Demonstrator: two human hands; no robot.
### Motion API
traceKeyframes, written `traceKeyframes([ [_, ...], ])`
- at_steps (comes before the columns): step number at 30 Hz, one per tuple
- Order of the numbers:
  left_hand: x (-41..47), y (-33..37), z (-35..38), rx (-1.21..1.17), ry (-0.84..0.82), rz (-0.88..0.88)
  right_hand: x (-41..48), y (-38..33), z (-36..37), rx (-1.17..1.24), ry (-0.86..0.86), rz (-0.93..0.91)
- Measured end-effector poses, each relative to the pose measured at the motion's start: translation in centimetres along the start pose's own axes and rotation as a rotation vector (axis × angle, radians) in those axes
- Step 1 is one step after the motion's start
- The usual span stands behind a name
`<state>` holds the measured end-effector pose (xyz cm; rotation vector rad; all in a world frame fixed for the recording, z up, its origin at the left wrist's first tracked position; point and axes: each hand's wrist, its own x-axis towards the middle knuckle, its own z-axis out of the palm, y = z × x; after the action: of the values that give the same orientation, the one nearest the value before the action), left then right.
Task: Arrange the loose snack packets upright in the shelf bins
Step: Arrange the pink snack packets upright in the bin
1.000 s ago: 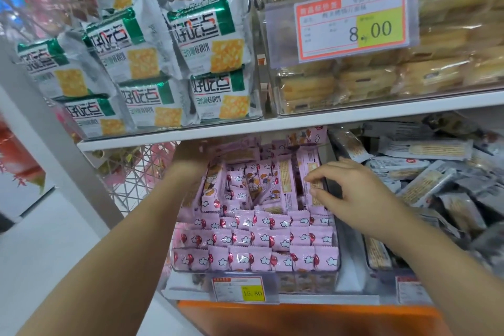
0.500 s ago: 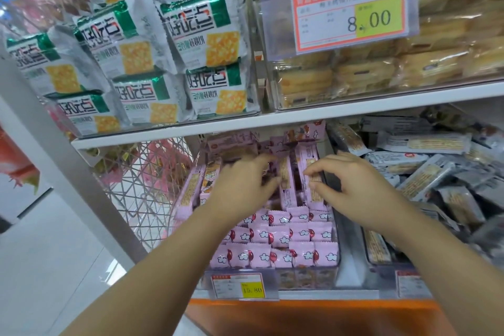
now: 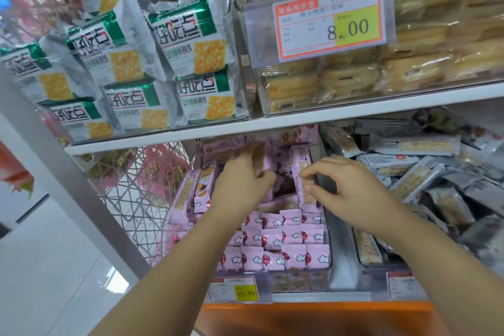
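Observation:
A clear shelf bin (image 3: pixel 331 267) on the lower shelf holds several pink snack packets (image 3: pixel 272 237); the front rows stand upright, the ones behind lie loose. My left hand (image 3: pixel 242 183) reaches into the back of the bin with its fingers curled round a blurred pink packet (image 3: pixel 259 161). My right hand (image 3: pixel 346 191) is at the bin's right side, thumb and fingertips pinching a tall pink packet (image 3: pixel 306 183) that stands upright against the bin wall.
A second bin (image 3: pixel 366 263) to the right holds a heap of grey and white packets (image 3: pixel 414 180). The upper shelf (image 3: pixel 300 120) hangs low overhead with green-and-white cracker bags (image 3: pixel 191 43) and wrapped cakes (image 3: pixel 351 79). A wire mesh panel (image 3: pixel 136 188) closes the left side.
My left hand has come forward from deep at the bin's back left to the middle and taken hold of a pink packet. The right hand stays on the tall packet.

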<state>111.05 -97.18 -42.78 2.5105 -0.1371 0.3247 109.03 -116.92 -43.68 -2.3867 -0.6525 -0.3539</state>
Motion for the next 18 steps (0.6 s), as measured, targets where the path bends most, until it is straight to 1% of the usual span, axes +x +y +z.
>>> traceKeyframes([
  [3,-1.2,-1.4,-2.3,0.096,0.131,0.017,-0.1,-0.1,0.1,-0.008,-0.007,-0.002],
  [6,-1.6,-3.6,-4.6,0.261,0.268,-0.049,-0.2,-0.5,0.2,-0.016,-0.012,-0.005],
  [8,-1.6,-4.7,-5.9,0.314,0.326,-0.113,-0.2,-0.6,0.3,-0.019,-0.012,-0.004],
  [10,-1.5,-5.7,-6.4,0.362,0.304,-0.151,-0.1,-0.8,0.4,-0.02,-0.008,-0.006],
  [14,-1.5,-6.7,-6.0,0.425,0.188,-0.179,-0.2,-0.9,0.5,-0.016,-0.015,-0.004],
  [16,-1.5,-6.3,-6.1,0.417,0.174,-0.199,-0.3,-0.8,0.3,-0.005,-0.018,0.004],
  [18,-1.8,-5.3,-6.2,0.483,0.199,-0.16,-0.4,-0.6,0.2,0.012,-0.019,0.016],
])
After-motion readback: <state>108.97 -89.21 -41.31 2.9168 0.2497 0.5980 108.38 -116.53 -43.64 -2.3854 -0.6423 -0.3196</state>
